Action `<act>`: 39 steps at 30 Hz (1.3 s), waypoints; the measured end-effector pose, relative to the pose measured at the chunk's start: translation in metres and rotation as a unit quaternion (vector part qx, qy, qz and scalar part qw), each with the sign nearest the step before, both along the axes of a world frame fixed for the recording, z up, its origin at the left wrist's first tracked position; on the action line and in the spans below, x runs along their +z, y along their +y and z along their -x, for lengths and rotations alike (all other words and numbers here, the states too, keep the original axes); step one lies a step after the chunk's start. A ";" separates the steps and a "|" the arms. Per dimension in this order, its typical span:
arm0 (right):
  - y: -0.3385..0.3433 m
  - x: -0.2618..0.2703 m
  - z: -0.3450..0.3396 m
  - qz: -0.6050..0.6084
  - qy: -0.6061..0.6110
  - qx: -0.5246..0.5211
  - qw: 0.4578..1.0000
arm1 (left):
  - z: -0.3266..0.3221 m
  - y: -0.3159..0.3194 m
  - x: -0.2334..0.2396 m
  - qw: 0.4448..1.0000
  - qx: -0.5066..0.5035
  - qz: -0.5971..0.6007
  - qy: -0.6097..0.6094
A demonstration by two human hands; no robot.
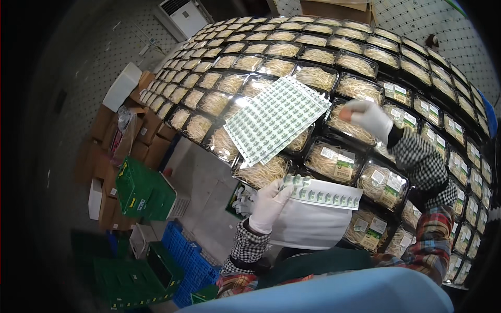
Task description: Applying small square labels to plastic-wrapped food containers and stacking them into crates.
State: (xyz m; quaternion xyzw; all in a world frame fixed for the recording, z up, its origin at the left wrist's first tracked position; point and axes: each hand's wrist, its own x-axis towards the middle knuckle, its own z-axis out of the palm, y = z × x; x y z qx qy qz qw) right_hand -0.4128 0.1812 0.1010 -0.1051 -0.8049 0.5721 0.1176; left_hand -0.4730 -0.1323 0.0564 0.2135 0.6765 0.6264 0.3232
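Note:
My left hand [271, 205], in a white glove, pinches the left end of a partly used label sheet [325, 194]. Most of its white backing is bare; green and white labels remain along the top. My right hand [367, 117], also gloved, is bent over a black tray of bean sprouts [350, 127] under clear film. Whether its fingers hold a label is hidden. A stack of full label sheets [278, 117] lies across trays left of it. Nearer me, a labelled tray [334, 160] and another labelled tray [382, 183] each bear two or more stickers.
Rows of sprout trays [283, 49] cover the table; those on the right carry labels. To the left on the floor are cardboard boxes [148, 125], a green crate [145, 189] and a blue crate [188, 258]. Discarded paper fills a low green bin [243, 201] beside the table.

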 end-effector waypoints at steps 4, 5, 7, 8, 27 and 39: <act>-0.114 0.025 -0.024 -0.214 0.077 0.121 0.966 | -0.003 -0.005 0.006 0.998 -0.017 -0.031 0.043; -0.129 0.025 -0.025 -0.248 0.087 0.114 0.958 | -0.004 -0.008 0.004 0.998 -0.026 -0.036 0.044; -0.148 0.017 -0.025 -0.214 0.070 0.080 0.971 | -0.002 -0.016 -0.002 0.991 -0.017 -0.033 0.129; -0.154 0.014 -0.024 -0.185 0.069 0.087 0.977 | -0.003 -0.019 -0.003 0.991 -0.024 -0.038 0.128; -0.167 -0.050 -0.052 0.176 0.032 -0.191 0.965 | 0.022 -0.087 -0.041 0.988 -0.086 -0.005 0.126; -0.120 -0.162 0.017 -0.222 0.013 -0.424 0.878 | 0.108 -0.105 0.004 0.963 0.051 -0.264 -0.005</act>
